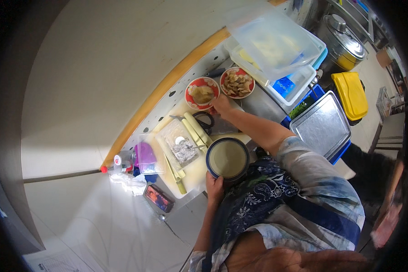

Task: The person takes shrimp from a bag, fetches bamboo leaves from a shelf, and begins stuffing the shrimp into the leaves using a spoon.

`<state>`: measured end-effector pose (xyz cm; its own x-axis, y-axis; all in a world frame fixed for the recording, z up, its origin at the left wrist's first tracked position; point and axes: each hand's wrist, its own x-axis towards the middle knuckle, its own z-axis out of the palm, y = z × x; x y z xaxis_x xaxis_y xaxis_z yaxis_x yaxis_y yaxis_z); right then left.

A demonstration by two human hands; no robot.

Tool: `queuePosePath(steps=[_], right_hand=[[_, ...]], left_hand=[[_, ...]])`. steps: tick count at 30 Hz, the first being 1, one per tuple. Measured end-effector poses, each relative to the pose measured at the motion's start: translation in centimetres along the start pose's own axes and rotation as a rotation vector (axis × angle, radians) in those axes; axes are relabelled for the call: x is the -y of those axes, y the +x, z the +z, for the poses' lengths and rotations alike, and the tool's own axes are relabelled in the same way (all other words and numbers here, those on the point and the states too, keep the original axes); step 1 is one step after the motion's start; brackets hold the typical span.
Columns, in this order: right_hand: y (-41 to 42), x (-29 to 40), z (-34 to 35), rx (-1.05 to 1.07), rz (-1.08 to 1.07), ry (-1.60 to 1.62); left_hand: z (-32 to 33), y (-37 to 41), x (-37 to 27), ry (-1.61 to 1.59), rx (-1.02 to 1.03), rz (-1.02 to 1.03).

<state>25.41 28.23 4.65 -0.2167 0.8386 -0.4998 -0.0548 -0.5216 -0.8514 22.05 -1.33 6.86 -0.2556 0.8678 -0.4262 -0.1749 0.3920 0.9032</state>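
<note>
My left hand [215,187] grips a round dark-rimmed enamel bowl [227,159] close to my apron, thumb at its rim. Its pale inside faces up. Further out, my right hand [221,104] holds the edge of a red patterned bowl [192,104] containing a yellowish-brown mash. Beside that one stands a second red bowl [224,93] of sliced brown pieces. Between my hands and the wall, pale green stalks [195,127] and black-handled scissors [205,119] lie on a cutting board [193,178]. A clear plastic tub [168,136] on the board holds greyish-white stuff and a spoon.
Plastic bins [275,44], a metal tray [321,124] and a yellow lid [350,95] stand to the right, with a steel pot [346,37] behind. At left are a lying bottle [122,162], a crumpled white cloth [129,182] and a phone [159,198]. Someone's arm [394,182] shows at far right.
</note>
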Motion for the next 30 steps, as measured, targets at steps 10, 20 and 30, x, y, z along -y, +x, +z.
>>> queuePosePath(steps=[10, 20, 30], right_hand=[[-2.1, 3.9, -10.5, 0.068, -0.118, 0.01], [0.3, 1.8, -13.4, 0.075, -0.034, 0.096], [-1.3, 2.4, -13.6, 0.122, -0.022, 0.158]], left_hand=[[3.4, 1.5, -4.8, -0.271, -0.035, -0.157], [5.9, 9.7, -5.9, -0.399, -0.105, -0.028], [6.8, 17.5, -7.4, -0.541, -0.376, 0.044]])
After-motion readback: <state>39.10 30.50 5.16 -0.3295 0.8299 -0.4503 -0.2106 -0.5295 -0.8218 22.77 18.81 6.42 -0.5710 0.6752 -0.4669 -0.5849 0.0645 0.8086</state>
